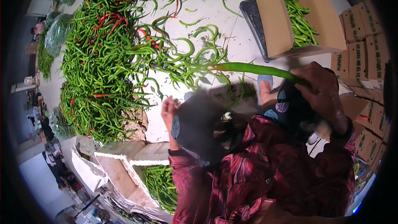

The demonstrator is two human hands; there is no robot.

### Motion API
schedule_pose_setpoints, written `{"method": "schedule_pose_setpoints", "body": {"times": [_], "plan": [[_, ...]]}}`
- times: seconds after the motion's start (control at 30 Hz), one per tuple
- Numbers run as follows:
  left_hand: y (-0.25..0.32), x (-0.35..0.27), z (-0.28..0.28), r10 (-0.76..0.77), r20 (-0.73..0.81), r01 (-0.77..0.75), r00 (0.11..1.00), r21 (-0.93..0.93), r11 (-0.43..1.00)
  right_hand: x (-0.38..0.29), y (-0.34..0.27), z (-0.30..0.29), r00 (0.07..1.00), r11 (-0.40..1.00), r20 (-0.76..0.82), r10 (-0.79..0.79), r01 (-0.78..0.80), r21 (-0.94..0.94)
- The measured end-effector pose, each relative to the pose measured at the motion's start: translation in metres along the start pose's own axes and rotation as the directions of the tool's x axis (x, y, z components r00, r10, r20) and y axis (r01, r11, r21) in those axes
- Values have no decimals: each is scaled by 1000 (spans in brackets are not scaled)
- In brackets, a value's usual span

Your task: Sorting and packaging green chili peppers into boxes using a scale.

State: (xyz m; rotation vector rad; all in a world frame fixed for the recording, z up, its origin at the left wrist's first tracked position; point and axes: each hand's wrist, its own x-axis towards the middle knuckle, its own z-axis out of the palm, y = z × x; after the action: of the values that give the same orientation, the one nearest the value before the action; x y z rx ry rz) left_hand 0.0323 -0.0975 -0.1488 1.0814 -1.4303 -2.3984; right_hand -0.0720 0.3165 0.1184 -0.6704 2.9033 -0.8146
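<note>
My right hand (320, 90) grips one end of a long green chili pepper (255, 67), which points left across the view close to the camera. Its far tip has a brownish patch and looks blurred. Beside my dark-trousered knee (202, 124) is my left hand (169, 110), with its fingers curled. The knee partly covers it, and whether it holds anything cannot be told. A large heap of green chili peppers (99, 59), with some red ones (112, 21) among them, spreads over the floor to the left. Loose peppers (186, 49) and leaf bits lie in front of me.
An open cardboard box (275, 21) holding green peppers (300, 21) stands on a black platform (255, 28). Stacked printed cartons (357, 59) rise at the right. A white foam box (124, 174) with peppers sits at lower left. Filled plastic bags (59, 34) line the heap's far side.
</note>
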Motion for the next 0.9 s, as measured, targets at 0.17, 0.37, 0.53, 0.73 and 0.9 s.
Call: {"method": "schedule_pose_setpoints", "body": {"times": [0.17,0.37,0.53,0.73,0.9], "plan": [[125,-51,98,258,394,-314,882,83,946,13,-7,48,988,986,-35,-150,152,66],[156,-80,142,242,540,-282,806,-10,959,26,-30,78,989,976,13,-151,147,159],[154,-87,137,280,511,-269,813,-98,958,26,-30,93,971,972,-89,-220,226,65],[150,-85,128,288,488,-224,824,-187,956,30,-40,97,952,978,-226,-208,198,-69],[145,-84,118,291,470,-207,834,-222,953,37,-42,101,881,962,-384,-275,247,-119]]}}
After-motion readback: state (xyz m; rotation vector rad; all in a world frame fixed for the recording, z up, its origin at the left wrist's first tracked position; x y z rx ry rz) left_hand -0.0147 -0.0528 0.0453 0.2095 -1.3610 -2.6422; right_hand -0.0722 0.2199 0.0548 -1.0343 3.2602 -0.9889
